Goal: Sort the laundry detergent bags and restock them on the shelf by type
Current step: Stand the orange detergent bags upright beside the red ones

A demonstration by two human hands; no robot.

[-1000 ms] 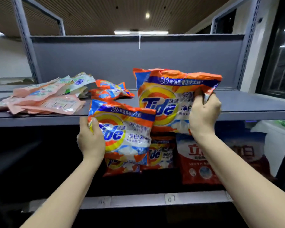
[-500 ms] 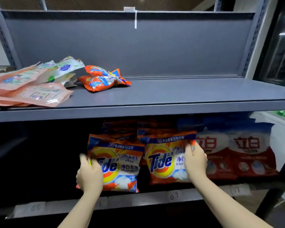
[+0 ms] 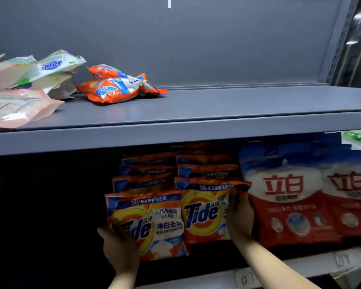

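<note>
On the lower shelf my left hand [image 3: 119, 245] grips the left edge of an orange Tide bag [image 3: 154, 224] standing upright at the front of a row. My right hand [image 3: 240, 217] holds the right edge of a second Tide bag [image 3: 204, 213], also upright, beside it. Behind both stand several more Tide bags [image 3: 175, 167] in two rows. To the right stand red and white detergent bags [image 3: 288, 197] with a blue top. On the upper shelf [image 3: 217, 105] lie two orange Tide bags [image 3: 117, 88] stacked flat.
At the upper shelf's left end lies a loose heap of pink bags [image 3: 13, 107] and white-green bags [image 3: 48, 69]. The lower shelf's left part is dark. Paper labels [image 3: 246, 279] are stuck on the lower shelf's front rail. A grey upright [image 3: 338, 42] stands at the right.
Both hands have brought the two Tide bags down from in front of the upper shelf into the lower shelf, setting them upright in front of the Tide rows. The view has moved closer and lower.
</note>
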